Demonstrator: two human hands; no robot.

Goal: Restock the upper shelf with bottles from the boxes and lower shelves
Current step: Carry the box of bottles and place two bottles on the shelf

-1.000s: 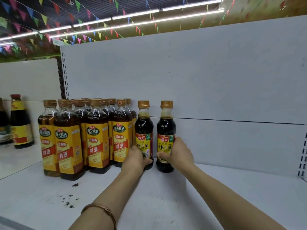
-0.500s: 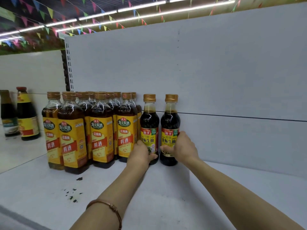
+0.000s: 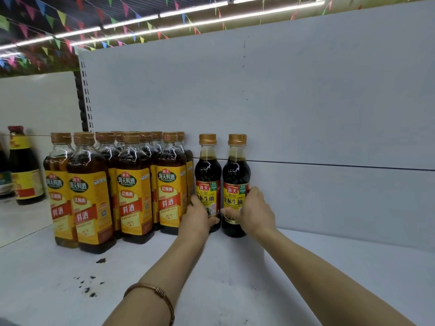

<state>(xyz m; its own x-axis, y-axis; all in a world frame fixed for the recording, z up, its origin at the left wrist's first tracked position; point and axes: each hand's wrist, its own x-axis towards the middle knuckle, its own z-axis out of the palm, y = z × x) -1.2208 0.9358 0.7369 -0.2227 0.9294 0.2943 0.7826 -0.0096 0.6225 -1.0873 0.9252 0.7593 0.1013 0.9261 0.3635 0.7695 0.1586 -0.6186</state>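
Fingers of the left hand (image 3: pixel 196 218) curl round the lower label of the left soy bottle (image 3: pixel 207 182), and those of the right hand (image 3: pixel 253 211) wrap the right soy bottle (image 3: pixel 236 184) likewise, both bottles standing upright at the back of the white upper shelf (image 3: pixel 329 267). At nine o'clock from them stands the larger block of cooking-wine bottles (image 3: pixel 131 184), just beside the left one. Full, smooth and probably slippery, the pair likely handles heavy and stiff, so a mid-body label grip suits better than the narrow necks.
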